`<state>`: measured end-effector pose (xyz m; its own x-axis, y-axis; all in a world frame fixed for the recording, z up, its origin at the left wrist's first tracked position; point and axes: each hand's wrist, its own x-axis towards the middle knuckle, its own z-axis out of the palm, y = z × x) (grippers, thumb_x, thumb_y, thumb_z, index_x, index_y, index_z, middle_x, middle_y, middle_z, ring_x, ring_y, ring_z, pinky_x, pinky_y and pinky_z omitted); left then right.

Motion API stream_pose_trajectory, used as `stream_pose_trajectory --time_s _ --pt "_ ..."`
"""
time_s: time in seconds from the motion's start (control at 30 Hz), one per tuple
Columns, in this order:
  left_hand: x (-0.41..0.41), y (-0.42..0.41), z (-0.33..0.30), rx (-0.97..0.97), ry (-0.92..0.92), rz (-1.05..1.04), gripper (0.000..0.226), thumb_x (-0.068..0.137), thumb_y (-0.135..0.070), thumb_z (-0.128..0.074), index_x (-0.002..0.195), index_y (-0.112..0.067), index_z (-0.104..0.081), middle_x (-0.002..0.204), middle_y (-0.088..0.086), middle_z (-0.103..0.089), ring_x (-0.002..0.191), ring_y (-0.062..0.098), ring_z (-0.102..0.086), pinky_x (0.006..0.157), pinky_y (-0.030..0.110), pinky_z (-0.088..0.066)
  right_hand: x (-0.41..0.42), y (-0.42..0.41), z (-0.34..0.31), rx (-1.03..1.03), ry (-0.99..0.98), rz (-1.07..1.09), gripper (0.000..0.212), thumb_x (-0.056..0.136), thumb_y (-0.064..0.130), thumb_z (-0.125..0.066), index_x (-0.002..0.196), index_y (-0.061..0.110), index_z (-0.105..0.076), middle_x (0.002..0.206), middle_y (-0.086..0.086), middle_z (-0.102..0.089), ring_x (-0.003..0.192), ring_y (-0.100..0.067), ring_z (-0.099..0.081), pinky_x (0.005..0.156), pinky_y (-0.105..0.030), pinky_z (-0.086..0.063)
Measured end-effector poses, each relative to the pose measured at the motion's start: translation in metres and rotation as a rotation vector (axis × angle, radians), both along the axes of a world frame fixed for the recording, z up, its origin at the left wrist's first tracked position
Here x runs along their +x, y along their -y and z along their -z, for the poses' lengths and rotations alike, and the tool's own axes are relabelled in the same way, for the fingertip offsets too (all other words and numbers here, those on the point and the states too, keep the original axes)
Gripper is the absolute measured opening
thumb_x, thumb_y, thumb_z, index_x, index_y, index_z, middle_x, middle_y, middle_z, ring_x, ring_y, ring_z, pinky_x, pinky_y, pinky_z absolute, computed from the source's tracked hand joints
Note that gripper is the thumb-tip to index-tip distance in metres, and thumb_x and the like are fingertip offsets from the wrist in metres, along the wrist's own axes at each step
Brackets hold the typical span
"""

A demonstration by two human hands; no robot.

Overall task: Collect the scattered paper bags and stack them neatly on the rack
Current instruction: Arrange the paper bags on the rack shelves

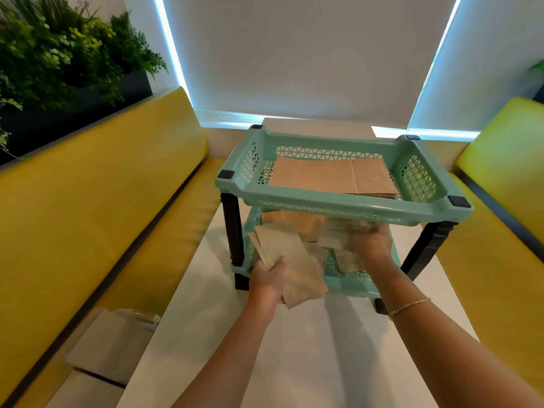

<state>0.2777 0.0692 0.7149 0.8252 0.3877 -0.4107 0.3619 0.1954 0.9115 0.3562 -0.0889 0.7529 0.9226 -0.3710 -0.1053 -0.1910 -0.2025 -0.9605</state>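
Note:
A mint-green two-tier rack (338, 201) with black legs stands on the white table. A flat stack of brown paper bags (329, 175) lies in its upper tray. More brown bags (294, 222) lie in the lower tray, partly hidden by the upper rim. My left hand (269, 279) grips a small bundle of brown paper bags (297, 260) at the rack's lower left front. My right hand (371, 242) reaches under the upper tray and holds a blurred brown bag (338, 234) over the lower tray.
The white table (309, 348) runs between two yellow benches, one on the left (88, 216) and one on the right (500, 260). A cardboard box (112, 346) sits on the left bench near me. Green plants (59, 54) stand behind the left bench.

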Motion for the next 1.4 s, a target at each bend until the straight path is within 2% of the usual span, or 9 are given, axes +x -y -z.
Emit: stream_pose_trajectory --time_s 0.13,0.33,0.47,0.77,0.93,1.03,1.17,1.3,1.4 --pt "0.0 0.005 -0.003 -0.003 0.007 0.013 0.025 0.094 -0.034 -0.053 0.114 -0.02 -0.055 0.109 0.005 -0.062 0.096 0.023 -0.06 0.082 0.037 -0.052 -0.019 -0.012 0.006 0.091 -0.219 -0.367 0.046 0.089 0.007 -0.058 0.131 0.018 -0.044 0.109 -0.006 -0.057 0.093 -0.023 -0.06 0.076 -0.036 -0.055" --pt "-0.003 0.009 -0.006 -0.005 0.035 0.036 0.041 0.092 -0.041 -0.053 0.126 -0.017 -0.052 0.107 0.004 -0.063 0.09 0.022 -0.062 0.077 0.037 -0.054 -0.046 -0.036 0.023 -0.331 -0.134 -0.571 0.038 0.087 0.026 -0.063 0.123 0.018 -0.054 0.108 -0.001 -0.057 0.106 -0.022 -0.055 0.094 -0.039 -0.049" --pt "-0.005 0.008 -0.001 0.052 0.019 0.035 0.049 0.093 -0.041 -0.051 0.136 -0.019 -0.044 0.118 0.008 -0.059 0.092 0.02 -0.056 0.072 0.032 -0.05 -0.05 -0.046 0.023 -0.497 -0.188 -0.56 0.052 0.084 0.04 -0.065 0.129 0.02 -0.05 0.122 -0.005 -0.051 0.112 -0.023 -0.051 0.096 -0.036 -0.047" --pt "-0.006 0.009 -0.01 -0.02 0.022 0.121 0.031 0.087 -0.048 -0.058 0.106 -0.024 -0.053 0.094 -0.001 -0.062 0.084 0.016 -0.061 0.07 0.033 -0.053 -0.047 -0.031 0.012 -0.112 -0.235 -0.661 0.054 0.082 0.023 -0.068 0.132 0.026 -0.046 0.115 -0.002 -0.062 0.107 -0.025 -0.057 0.093 -0.047 -0.05" --pt "-0.005 0.0 -0.02 -0.268 0.176 0.058 0.08 0.052 -0.055 -0.081 0.122 -0.027 -0.053 0.12 0.008 -0.063 0.11 0.028 -0.059 0.096 0.052 -0.047 -0.059 -0.008 0.004 0.115 -0.359 -0.85 0.038 0.089 0.002 -0.055 0.117 0.028 -0.056 0.113 -0.006 -0.064 0.104 -0.026 -0.061 0.094 -0.04 -0.051" --pt "-0.002 -0.001 -0.027 -0.299 0.286 0.005 0.059 0.055 -0.044 -0.081 0.109 -0.039 -0.057 0.128 0.006 -0.057 0.118 0.027 -0.053 0.101 0.052 -0.041 -0.068 -0.003 0.002 0.189 -0.407 -0.885 0.034 0.091 0.0 -0.051 0.105 0.03 -0.058 0.106 -0.003 -0.067 0.095 -0.021 -0.064 0.087 -0.032 -0.054" --pt "0.0 0.005 -0.025 -0.253 0.294 -0.075 0.045 0.051 -0.049 -0.084 0.086 -0.029 -0.064 0.125 0.01 -0.06 0.118 0.029 -0.054 0.103 0.053 -0.039 -0.077 -0.008 0.003 0.087 -0.417 -0.925 0.028 0.093 0.012 -0.055 0.106 0.036 -0.051 0.107 -0.003 -0.065 0.099 -0.022 -0.063 0.093 -0.038 -0.052" --pt "-0.003 0.008 -0.028 -0.282 0.211 -0.144 0.024 0.078 -0.038 -0.07 0.088 -0.019 -0.058 0.106 0.01 -0.064 0.1 0.026 -0.06 0.084 0.04 -0.051 -0.083 -0.005 0.001 0.097 -0.446 -0.901 0.041 0.091 0.011 -0.057 0.097 0.049 -0.042 0.102 -0.001 -0.063 0.097 -0.023 -0.062 0.089 -0.036 -0.052" --pt "-0.005 0.007 -0.024 -0.24 0.197 -0.171 0.017 0.085 -0.037 -0.064 0.087 -0.022 -0.058 0.111 0.008 -0.062 0.101 0.024 -0.059 0.089 0.044 -0.05 -0.083 -0.004 0.007 0.126 -0.441 -0.837 0.054 0.088 0.01 -0.061 0.125 0.045 -0.043 0.115 -0.01 -0.061 0.105 -0.031 -0.061 0.094 -0.045 -0.05"
